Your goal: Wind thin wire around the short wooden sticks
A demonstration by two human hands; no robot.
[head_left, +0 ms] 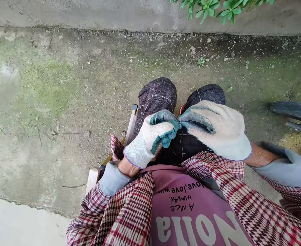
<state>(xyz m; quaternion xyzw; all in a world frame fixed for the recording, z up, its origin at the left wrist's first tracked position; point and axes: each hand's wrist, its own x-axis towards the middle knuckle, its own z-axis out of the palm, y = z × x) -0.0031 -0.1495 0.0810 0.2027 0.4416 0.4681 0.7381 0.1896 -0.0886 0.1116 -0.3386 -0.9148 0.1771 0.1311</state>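
Okay, left hand: white-and-teal glove, fingers curled closed. Right hand: same kind of glove, fingers pinched together, tips touching left fingertips. Any item pinched there is too small to make out; spot is just above the lap, near the gap between knees in checked trousers. Metal frame beside left leg. Weed near the far edge of the ground, by the wall. Wheel off to the right.
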